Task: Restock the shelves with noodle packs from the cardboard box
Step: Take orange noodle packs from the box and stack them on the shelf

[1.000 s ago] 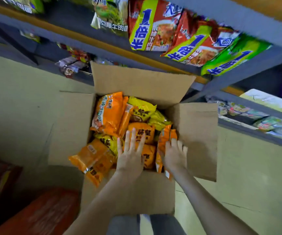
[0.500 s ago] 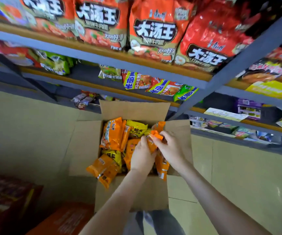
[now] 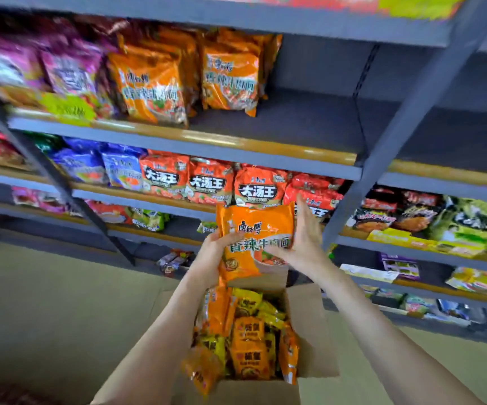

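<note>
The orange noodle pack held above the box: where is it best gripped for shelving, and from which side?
Probably by its two side edges, one hand from each side. The orange noodle pack is flat, wide and upright; the left hand grips its left edge, and the right hand presses its right edge.
</note>
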Demonstrator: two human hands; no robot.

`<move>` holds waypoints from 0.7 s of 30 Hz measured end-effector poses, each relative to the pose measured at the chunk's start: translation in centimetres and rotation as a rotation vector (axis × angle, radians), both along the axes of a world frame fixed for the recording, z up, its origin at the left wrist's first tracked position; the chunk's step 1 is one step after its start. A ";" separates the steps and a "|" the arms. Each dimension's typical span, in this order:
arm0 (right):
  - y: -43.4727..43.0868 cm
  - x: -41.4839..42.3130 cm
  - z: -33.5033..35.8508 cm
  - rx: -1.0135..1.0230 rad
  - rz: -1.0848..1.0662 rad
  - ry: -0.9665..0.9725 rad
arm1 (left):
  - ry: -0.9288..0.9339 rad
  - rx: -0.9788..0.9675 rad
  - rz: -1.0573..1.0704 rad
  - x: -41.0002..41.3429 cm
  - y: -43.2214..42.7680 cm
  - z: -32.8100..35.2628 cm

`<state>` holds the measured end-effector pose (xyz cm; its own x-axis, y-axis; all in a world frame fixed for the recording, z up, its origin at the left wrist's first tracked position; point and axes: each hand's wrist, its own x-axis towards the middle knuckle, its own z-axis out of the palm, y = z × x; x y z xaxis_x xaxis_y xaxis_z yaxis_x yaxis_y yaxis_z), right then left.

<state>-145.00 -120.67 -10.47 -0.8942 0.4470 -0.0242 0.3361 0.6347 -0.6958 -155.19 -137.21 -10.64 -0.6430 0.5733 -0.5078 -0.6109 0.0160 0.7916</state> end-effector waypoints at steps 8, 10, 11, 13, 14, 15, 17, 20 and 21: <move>-2.7 -3.3 6.3 0.916 0.273 0.021 | 0.165 0.095 -0.016 -2.4 -0.1 7.7; -2.9 -4.3 7.7 0.932 0.253 0.067 | 0.210 0.116 -0.011 -3.3 -0.3 9.6; -3.0 -4.8 8.5 0.943 0.239 0.102 | 0.238 0.132 -0.020 -3.8 -0.4 10.5; -3.1 -5.9 9.9 0.971 0.204 0.178 | 0.319 0.161 -0.047 -4.7 -0.6 12.3; -3.0 -6.5 10.5 0.983 0.192 0.216 | 0.361 0.170 -0.055 -5.2 -0.6 13.2; -2.9 -7.1 11.2 0.994 0.189 0.247 | 0.404 0.170 -0.053 -5.7 -0.7 13.9; -2.6 -8.4 12.4 1.015 0.181 0.299 | 0.510 0.153 -0.052 -6.6 -0.6 15.2; -2.0 -10.1 13.5 1.046 0.163 0.323 | 0.647 0.114 -0.022 -8.0 -0.2 16.4; -1.6 -10.6 13.7 1.054 0.156 0.321 | 0.687 0.104 -0.014 -8.4 0.0 16.6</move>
<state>-155.58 -122.30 3.21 -0.8390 -0.0101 0.5440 0.1024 0.9790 0.1762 -163.62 -137.19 6.00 -0.7912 0.6075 0.0697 0.0292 -0.0764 0.9966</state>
